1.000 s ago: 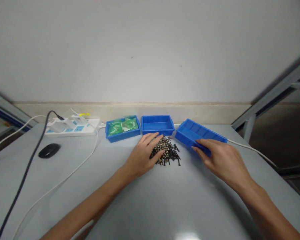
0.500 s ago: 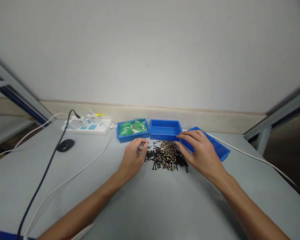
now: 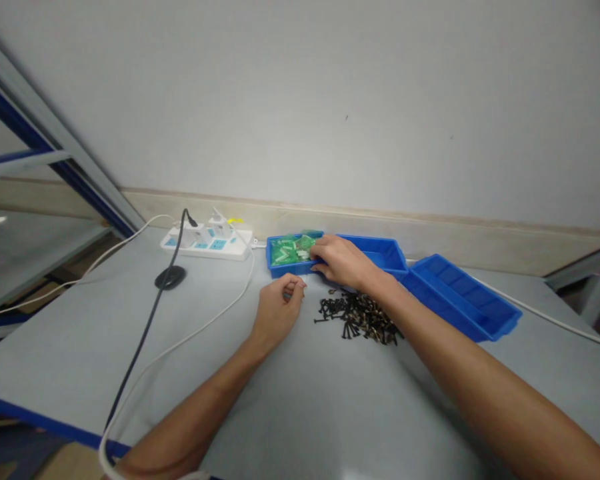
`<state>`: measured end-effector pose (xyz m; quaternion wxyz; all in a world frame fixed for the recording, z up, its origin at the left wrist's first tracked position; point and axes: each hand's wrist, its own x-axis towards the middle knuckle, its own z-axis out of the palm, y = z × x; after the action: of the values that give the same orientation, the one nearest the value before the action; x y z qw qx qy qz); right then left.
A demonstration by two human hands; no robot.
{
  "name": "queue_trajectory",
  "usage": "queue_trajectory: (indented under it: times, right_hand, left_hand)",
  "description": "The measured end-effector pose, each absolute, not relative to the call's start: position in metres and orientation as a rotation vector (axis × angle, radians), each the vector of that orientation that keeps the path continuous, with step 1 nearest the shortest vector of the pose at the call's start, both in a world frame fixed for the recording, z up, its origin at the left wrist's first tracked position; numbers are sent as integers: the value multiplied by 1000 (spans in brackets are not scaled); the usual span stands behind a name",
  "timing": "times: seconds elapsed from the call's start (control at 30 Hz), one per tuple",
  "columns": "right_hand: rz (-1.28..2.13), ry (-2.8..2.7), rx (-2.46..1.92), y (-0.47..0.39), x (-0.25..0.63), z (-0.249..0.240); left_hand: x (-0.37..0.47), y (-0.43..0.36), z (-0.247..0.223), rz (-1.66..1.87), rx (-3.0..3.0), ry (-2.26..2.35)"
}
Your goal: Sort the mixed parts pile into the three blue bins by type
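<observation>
My right hand (image 3: pixel 341 261) reaches over the right end of a blue bin of green packets (image 3: pixel 291 250), its fingers bent together at the packets; what they hold, if anything, is hidden. In front of that bin my left hand (image 3: pixel 279 303) is closed, thumb and fingertips together, just left of the screws; anything between them is too small to make out. A pile of black and brass-coloured screws (image 3: pixel 365 317) lies on the table under my right forearm. The middle blue bin (image 3: pixel 380 248) is partly covered by my right hand.
Another blue bin (image 3: pixel 460 297) stands angled at the right. At the back left are a white power strip (image 3: pixel 210 245) with plugs and a black round object (image 3: pixel 171 277). Cables run across the left side of the table (image 3: pixel 220 393). A wall rises behind.
My right hand has moved left from the screws and right bin to the packet bin, and its fingers have drawn together. The view has shifted to the left. My left hand stays near the screws.
</observation>
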<state>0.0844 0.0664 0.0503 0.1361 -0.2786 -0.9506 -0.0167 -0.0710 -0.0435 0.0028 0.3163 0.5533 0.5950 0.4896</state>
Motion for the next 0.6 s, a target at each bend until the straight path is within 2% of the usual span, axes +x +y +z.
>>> queue_trajectory:
  times: [0.2, 0.37, 0.47, 0.6]
  right_hand:
    - [93, -2549, -745, 46, 101, 77]
    - [194, -2424, -731, 5, 133, 97]
    - [252, -2382, -697, -18, 150, 92]
    - [108, -2043, -848, -39, 166, 58]
  left_hand:
    - [-70, -44, 4, 1263, 1320, 1448]
    - [-54, -49, 11, 1372, 1050, 979]
    - [-44, -53, 13, 1411, 1091, 796]
    - [-40, -55, 8, 1383, 1157, 907]
